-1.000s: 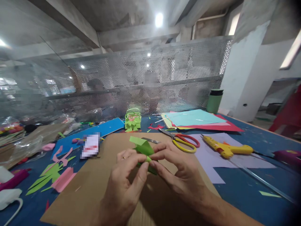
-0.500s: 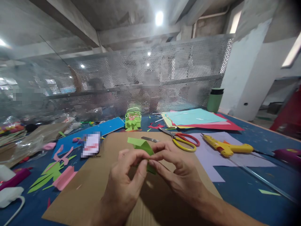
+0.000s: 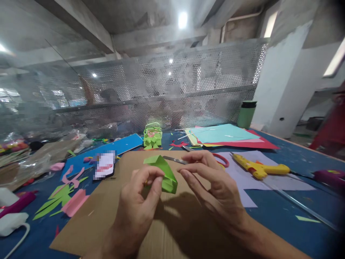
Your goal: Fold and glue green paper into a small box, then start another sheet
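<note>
My left hand (image 3: 141, 201) pinches a folded strip of light green paper (image 3: 168, 180) between thumb and forefinger. The paper is creased into a bent, boxy shape and stands over a brown cardboard sheet (image 3: 107, 216). Just right of it, my right hand (image 3: 215, 183) hovers with its thumb and forefinger tips close together but holding nothing that I can see. Behind that hand lie scissors with a red and a yellow handle (image 3: 224, 160), partly covered by it. A small dark metal blade (image 3: 172, 158) rests on the cardboard beyond the paper.
A yellow glue gun (image 3: 258, 167) lies on lilac paper (image 3: 250, 196) at right. Coloured sheets (image 3: 229, 133) and a green bottle (image 3: 246, 115) stand behind. A green paper basket (image 3: 152, 136) sits at the back. Left are a phone (image 3: 104, 165) and green and pink scraps (image 3: 74, 203).
My right hand has let go of the green paper and moved slightly right and up. The paper has turned, showing more of its folded side, still in my left hand.
</note>
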Motion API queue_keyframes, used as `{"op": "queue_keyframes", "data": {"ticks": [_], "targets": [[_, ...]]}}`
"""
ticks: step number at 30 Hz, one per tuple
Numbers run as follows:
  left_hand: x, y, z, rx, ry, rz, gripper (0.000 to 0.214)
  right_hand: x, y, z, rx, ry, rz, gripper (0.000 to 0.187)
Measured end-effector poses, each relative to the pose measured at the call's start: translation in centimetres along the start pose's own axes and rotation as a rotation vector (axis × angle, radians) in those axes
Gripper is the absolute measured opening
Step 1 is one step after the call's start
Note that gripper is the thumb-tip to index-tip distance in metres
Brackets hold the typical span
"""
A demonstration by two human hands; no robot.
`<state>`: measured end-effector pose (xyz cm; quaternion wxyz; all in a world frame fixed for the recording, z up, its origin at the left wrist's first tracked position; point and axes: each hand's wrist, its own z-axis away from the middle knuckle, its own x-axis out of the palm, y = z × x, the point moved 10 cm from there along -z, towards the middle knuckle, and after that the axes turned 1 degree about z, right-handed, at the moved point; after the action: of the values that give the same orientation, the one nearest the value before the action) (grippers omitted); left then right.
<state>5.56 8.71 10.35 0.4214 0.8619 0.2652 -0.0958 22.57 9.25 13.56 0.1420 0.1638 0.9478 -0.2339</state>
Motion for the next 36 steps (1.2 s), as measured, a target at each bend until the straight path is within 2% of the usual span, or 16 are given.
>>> {"op": "queue_keyframes", "data": {"ticks": [5, 12, 16, 25, 27, 31, 36], "targets": [[-0.1, 0.4, -0.1, 0.042, -0.006, -0.008, 0.011, 1.2, -0.4, 0.1, -0.06, -0.113, 0.047, 0.015], [-0.1, 1.6, 0.2, 0.127, 0.005, -0.047, 0.011, 2.1, 0.3, 0.6, 0.031, -0.215, 0.062, 0.016], [0.0, 1.7, 0.4, 0.135, 0.002, -0.064, 0.012, 2.4, 0.6, 0.8, 0.05, -0.21, 0.036, 0.013], [0.0, 2.1, 0.3, 0.183, 0.018, -0.107, 0.012, 2.7, 0.4, 1.0, -0.012, -0.212, 0.076, 0.017], [-0.3, 1.8, 0.2, 0.165, 0.029, -0.113, 0.011, 2.3, 0.4, 0.6, -0.003, -0.22, 0.066, 0.017], [-1.0, 1.2, -0.1, 0.111, 0.052, -0.131, 0.009, 1.0, 0.3, -0.2, -0.009, -0.142, 0.021, 0.017], [-1.2, 1.4, 0.0, 0.129, 0.056, -0.132, 0.009, 2.4, 0.5, 0.5, -0.006, -0.246, 0.067, 0.015]]}}
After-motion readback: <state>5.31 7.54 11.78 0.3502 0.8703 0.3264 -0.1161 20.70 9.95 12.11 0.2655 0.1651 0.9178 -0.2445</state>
